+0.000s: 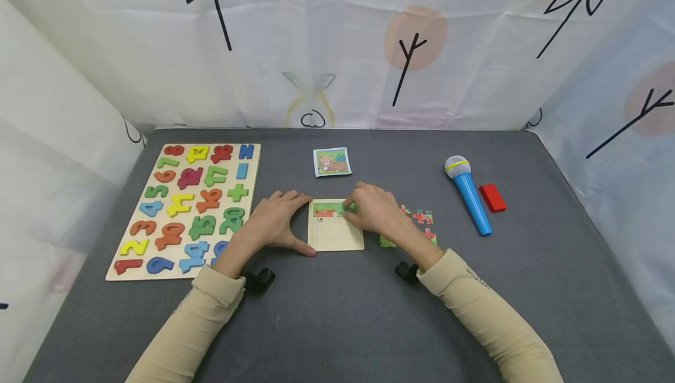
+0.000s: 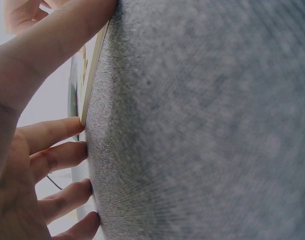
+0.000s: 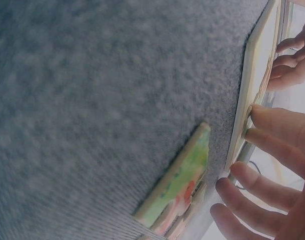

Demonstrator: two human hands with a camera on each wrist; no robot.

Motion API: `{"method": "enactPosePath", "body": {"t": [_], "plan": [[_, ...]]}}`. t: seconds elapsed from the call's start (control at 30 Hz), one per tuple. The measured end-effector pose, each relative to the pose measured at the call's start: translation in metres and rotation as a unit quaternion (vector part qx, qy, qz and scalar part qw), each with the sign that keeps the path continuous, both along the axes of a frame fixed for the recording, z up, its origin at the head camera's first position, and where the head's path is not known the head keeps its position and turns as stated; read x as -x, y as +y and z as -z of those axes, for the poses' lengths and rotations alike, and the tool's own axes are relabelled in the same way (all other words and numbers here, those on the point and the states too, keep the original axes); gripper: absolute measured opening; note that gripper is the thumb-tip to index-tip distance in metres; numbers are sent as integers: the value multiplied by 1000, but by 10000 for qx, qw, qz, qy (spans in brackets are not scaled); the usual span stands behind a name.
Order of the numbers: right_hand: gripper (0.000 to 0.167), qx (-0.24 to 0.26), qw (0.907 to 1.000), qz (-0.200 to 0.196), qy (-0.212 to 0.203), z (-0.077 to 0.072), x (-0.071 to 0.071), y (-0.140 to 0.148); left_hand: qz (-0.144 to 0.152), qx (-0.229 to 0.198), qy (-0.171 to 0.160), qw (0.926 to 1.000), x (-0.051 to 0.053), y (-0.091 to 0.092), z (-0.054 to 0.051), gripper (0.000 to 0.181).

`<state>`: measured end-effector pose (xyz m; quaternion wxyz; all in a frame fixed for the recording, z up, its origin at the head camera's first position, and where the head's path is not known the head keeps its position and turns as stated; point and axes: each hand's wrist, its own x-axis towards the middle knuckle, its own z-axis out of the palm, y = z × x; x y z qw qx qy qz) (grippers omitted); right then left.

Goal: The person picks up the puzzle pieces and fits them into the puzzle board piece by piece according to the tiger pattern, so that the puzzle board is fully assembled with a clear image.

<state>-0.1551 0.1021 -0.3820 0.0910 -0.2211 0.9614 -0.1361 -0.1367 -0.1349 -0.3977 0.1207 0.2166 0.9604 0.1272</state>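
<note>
A square wooden puzzle tray [image 1: 337,233] lies mid-table, with joined picture pieces [image 1: 324,209] along its far side. My left hand [image 1: 274,219] spans the tray's left side: thumb at the near corner, index fingertip at the far one, fingers fairly straight. At the tray's far right corner, my right hand [image 1: 373,210] pinches a green puzzle piece [image 1: 350,208] between thumb and index finger; the fingers partly cover it. Loose puzzle pieces [image 1: 423,217] lie right of the tray, some hidden behind the right forearm. One loose piece [image 3: 185,172] shows close up in the right wrist view.
A wooden board of coloured numbers [image 1: 179,204] lies at the left. Beyond the tray is a small picture card [image 1: 332,162]. On the right are a blue toy microphone [image 1: 469,198] and a red block [image 1: 493,198]. Printed cloth walls [image 1: 337,37] border the table.
</note>
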Motion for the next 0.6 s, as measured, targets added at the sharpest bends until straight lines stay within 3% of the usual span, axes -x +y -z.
{"method": "enactPosePath", "body": {"t": [0.33,0.6], "plan": [[28,330,9994,-32,86,-8,-1,10,1,29,31,10000,1,-1,2,114],[31,322,9993,54,169,-17,-4,31,10,24,39,10000,1,-1,2,114]]}}
